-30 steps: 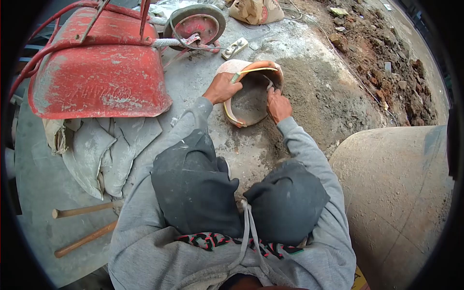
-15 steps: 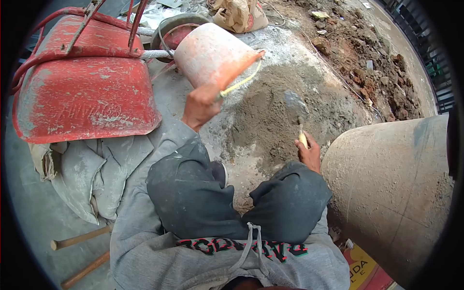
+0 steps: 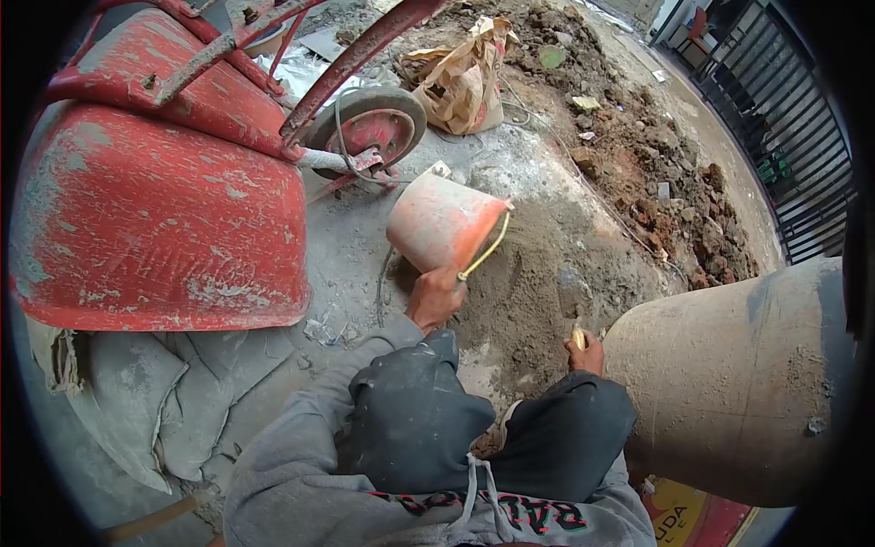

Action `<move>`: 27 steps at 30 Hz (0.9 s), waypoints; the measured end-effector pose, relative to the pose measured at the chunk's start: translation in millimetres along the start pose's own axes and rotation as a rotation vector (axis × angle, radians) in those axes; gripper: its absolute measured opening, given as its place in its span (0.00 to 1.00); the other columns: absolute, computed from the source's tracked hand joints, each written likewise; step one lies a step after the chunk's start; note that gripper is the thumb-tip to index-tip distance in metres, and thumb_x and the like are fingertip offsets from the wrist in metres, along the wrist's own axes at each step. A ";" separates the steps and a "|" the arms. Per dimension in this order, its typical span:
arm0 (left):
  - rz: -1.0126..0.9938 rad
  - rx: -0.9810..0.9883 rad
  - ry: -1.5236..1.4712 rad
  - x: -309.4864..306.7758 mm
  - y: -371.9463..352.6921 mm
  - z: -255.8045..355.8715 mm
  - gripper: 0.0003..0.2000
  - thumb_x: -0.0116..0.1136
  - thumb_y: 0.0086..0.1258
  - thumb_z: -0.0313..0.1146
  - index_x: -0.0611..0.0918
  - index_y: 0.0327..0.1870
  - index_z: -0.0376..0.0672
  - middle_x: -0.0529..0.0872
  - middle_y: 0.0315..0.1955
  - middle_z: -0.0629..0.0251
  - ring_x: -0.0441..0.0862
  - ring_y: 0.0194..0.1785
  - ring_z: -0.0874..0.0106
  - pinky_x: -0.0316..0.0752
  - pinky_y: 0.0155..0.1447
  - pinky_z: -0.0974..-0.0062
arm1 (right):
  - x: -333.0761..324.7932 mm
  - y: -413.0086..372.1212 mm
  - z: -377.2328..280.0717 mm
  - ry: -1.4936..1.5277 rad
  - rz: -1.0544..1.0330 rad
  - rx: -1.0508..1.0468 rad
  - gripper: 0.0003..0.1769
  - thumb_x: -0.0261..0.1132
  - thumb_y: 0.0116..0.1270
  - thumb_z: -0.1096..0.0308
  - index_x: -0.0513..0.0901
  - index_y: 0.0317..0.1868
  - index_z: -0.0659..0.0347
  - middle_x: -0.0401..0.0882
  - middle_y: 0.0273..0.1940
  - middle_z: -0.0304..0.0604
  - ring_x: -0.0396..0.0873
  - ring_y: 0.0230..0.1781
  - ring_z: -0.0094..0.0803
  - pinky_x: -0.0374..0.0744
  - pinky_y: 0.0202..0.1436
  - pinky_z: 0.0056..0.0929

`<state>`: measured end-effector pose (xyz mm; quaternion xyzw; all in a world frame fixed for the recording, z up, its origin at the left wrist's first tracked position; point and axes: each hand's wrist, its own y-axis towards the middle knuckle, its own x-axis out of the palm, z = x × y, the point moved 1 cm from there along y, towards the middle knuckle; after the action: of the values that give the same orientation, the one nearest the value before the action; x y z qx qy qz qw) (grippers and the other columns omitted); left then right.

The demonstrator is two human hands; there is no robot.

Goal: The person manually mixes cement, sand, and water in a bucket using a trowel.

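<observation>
My left hand point(image 3: 436, 298) is closed on the rim of an orange, mortar-coated bucket point(image 3: 439, 219), beside one end of its yellow handle point(image 3: 486, 246). The bucket lies tilted at the edge of a patch of grey-brown mortar point(image 3: 524, 301), its mouth turned towards the patch. To the right, my right hand point(image 3: 586, 352) grips a trowel point(image 3: 579, 338) by its pale handle. The trowel's blade rests on the mortar and is hard to tell apart from it.
An overturned red wheelbarrow point(image 3: 173, 219) stands at left, above grey sacks point(image 3: 137, 392). A large cylinder point(image 3: 738, 383) is close on my right. Farther off are a paper bag point(image 3: 467, 82), a soil heap point(image 3: 656, 164) and a barred gate point(image 3: 784, 118).
The bucket has come lower towards the mortar, with my left hand still on it. The view has shifted, showing more of the wheelbarrow's wheel and the gate.
</observation>
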<state>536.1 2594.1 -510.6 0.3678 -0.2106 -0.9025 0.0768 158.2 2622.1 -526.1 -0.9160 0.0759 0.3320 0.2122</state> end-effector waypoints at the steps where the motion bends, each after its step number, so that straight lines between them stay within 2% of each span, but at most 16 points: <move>1: 0.092 -0.204 -0.131 -28.9 7.6 0.8 0.10 0.60 0.59 0.32 0.77 0.26 0.33 0.79 0.21 0.46 0.81 0.28 0.47 0.75 0.33 0.54 | -7.1 -2.9 -27.6 0.005 -0.033 0.003 0.23 0.71 0.64 0.65 0.78 0.58 0.61 0.78 0.26 0.40 0.73 0.19 0.25 0.71 0.22 0.31; 2: 0.152 -0.390 -0.149 -52.4 11.8 -3.7 0.11 0.59 0.59 0.32 0.77 0.23 0.32 0.79 0.21 0.43 0.80 0.26 0.46 0.73 0.31 0.56 | -14.7 -2.9 -61.2 0.065 -0.085 -0.007 0.21 0.69 0.64 0.65 0.79 0.55 0.63 0.77 0.26 0.39 0.71 0.18 0.23 0.69 0.20 0.28; 3: 0.221 -0.442 -0.213 -66.2 6.0 -16.5 0.12 0.59 0.61 0.32 0.78 0.24 0.31 0.79 0.18 0.46 0.82 0.23 0.53 0.72 0.30 0.59 | -16.7 13.3 -76.4 0.057 -0.080 -0.023 0.21 0.69 0.64 0.65 0.79 0.55 0.63 0.77 0.26 0.39 0.71 0.18 0.23 0.69 0.20 0.28; 5: 0.247 -0.615 -0.300 -93.6 -9.7 -30.0 0.12 0.59 0.61 0.33 0.78 0.23 0.32 0.77 0.15 0.51 0.82 0.21 0.64 0.71 0.29 0.62 | -21.0 47.5 -104.5 -0.172 0.028 -0.375 0.22 0.69 0.61 0.63 0.78 0.53 0.65 0.82 0.32 0.50 0.80 0.29 0.38 0.77 0.35 0.36; 7: 0.289 -0.685 -0.332 -115.3 -25.9 -41.0 0.12 0.59 0.61 0.33 0.78 0.23 0.31 0.78 0.15 0.53 0.81 0.22 0.67 0.71 0.29 0.63 | -20.6 50.1 -174.8 -0.311 0.071 -0.632 0.22 0.68 0.61 0.61 0.78 0.52 0.64 0.83 0.35 0.55 0.82 0.33 0.47 0.79 0.40 0.40; 9: 0.319 -0.758 -0.360 -135.8 -35.7 -43.1 0.13 0.60 0.61 0.33 0.78 0.23 0.31 0.79 0.14 0.56 0.81 0.22 0.70 0.71 0.29 0.64 | -13.5 79.3 -215.3 -0.476 0.015 -0.696 0.22 0.65 0.62 0.61 0.77 0.52 0.66 0.83 0.38 0.61 0.83 0.38 0.53 0.79 0.44 0.45; 11: 0.356 -0.910 -0.362 -151.8 -42.7 -35.8 0.13 0.60 0.61 0.33 0.78 0.23 0.31 0.82 0.16 0.56 0.82 0.23 0.69 0.72 0.30 0.65 | 2.1 94.2 -258.2 -0.516 -0.030 -0.668 0.21 0.64 0.62 0.62 0.77 0.52 0.66 0.82 0.38 0.62 0.83 0.39 0.54 0.79 0.44 0.46; 13: 0.396 -0.878 -0.345 -148.9 -57.8 -43.5 0.14 0.61 0.63 0.34 0.79 0.23 0.30 0.84 0.17 0.57 0.83 0.24 0.69 0.74 0.31 0.67 | 18.7 103.2 -281.5 -0.549 -0.066 -0.639 0.21 0.63 0.62 0.62 0.77 0.51 0.67 0.82 0.38 0.63 0.82 0.39 0.55 0.79 0.45 0.48; 17: 0.360 -0.960 -0.354 -149.3 -78.0 -52.5 0.16 0.62 0.66 0.37 0.80 0.27 0.29 0.84 0.19 0.59 0.83 0.25 0.70 0.75 0.31 0.68 | 70.2 145.1 -320.2 -0.642 -0.030 -0.960 0.19 0.63 0.60 0.64 0.76 0.48 0.66 0.80 0.37 0.61 0.80 0.37 0.57 0.78 0.44 0.51; 19: 0.434 -0.932 -0.348 -151.2 -84.9 -57.4 0.15 0.61 0.67 0.36 0.80 0.29 0.29 0.82 0.21 0.63 0.81 0.24 0.72 0.75 0.30 0.69 | 106.3 170.8 -354.3 -0.577 -0.043 -0.937 0.15 0.62 0.60 0.65 0.74 0.43 0.66 0.80 0.35 0.63 0.80 0.38 0.61 0.77 0.44 0.53; 20: 0.431 -0.957 -0.412 -150.1 -91.5 -61.4 0.14 0.60 0.68 0.35 0.80 0.34 0.29 0.81 0.26 0.65 0.80 0.27 0.73 0.75 0.31 0.72 | 123.9 183.9 -370.5 -0.529 -0.037 -0.975 0.15 0.62 0.59 0.64 0.74 0.41 0.67 0.80 0.33 0.64 0.80 0.38 0.62 0.77 0.45 0.54; 22: 0.483 -0.991 -0.429 -148.9 -92.5 -55.8 0.13 0.60 0.67 0.35 0.79 0.36 0.29 0.82 0.28 0.64 0.80 0.29 0.73 0.75 0.32 0.72 | 167.4 223.8 -401.8 -0.370 -0.077 -0.928 0.17 0.62 0.61 0.62 0.79 0.42 0.69 0.82 0.38 0.67 0.81 0.43 0.61 0.79 0.48 0.49; 23: 0.526 -1.019 -0.463 -147.1 -92.8 -51.0 0.13 0.60 0.67 0.34 0.79 0.39 0.29 0.82 0.30 0.62 0.80 0.31 0.73 0.75 0.33 0.73 | 178.9 228.3 -424.6 -0.358 -0.159 -0.874 0.19 0.62 0.62 0.60 0.81 0.43 0.70 0.83 0.40 0.67 0.82 0.45 0.60 0.79 0.50 0.46; 25: 0.568 -1.070 -0.517 -134.0 -104.1 -58.5 0.14 0.62 0.66 0.33 0.78 0.42 0.29 0.82 0.35 0.60 0.81 0.34 0.71 0.76 0.36 0.73 | 220.1 270.8 -449.5 -0.355 -0.180 -0.888 0.20 0.62 0.63 0.59 0.82 0.45 0.69 0.83 0.43 0.65 0.82 0.48 0.58 0.79 0.52 0.46; 26: 0.627 -0.972 -0.429 -117.6 -121.9 -76.3 0.14 0.62 0.65 0.32 0.79 0.43 0.28 0.82 0.35 0.60 0.80 0.34 0.71 0.75 0.37 0.72 | 245.1 291.9 -460.4 -0.369 -0.108 -0.854 0.21 0.63 0.61 0.57 0.83 0.44 0.70 0.84 0.41 0.65 0.83 0.46 0.58 0.79 0.50 0.46; 27: 0.684 -0.875 -0.342 -120.1 -108.9 -72.6 0.14 0.63 0.64 0.32 0.79 0.44 0.28 0.82 0.35 0.60 0.80 0.33 0.70 0.75 0.37 0.71 | 259.0 294.1 -472.8 -0.385 -0.039 -0.819 0.23 0.65 0.60 0.55 0.84 0.44 0.70 0.84 0.40 0.65 0.83 0.45 0.57 0.79 0.49 0.47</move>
<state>674.6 2703.8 -528.8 0.0621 0.0658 -0.8761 0.4736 547.1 2150.7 -465.5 -0.8474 -0.1195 0.4948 -0.1511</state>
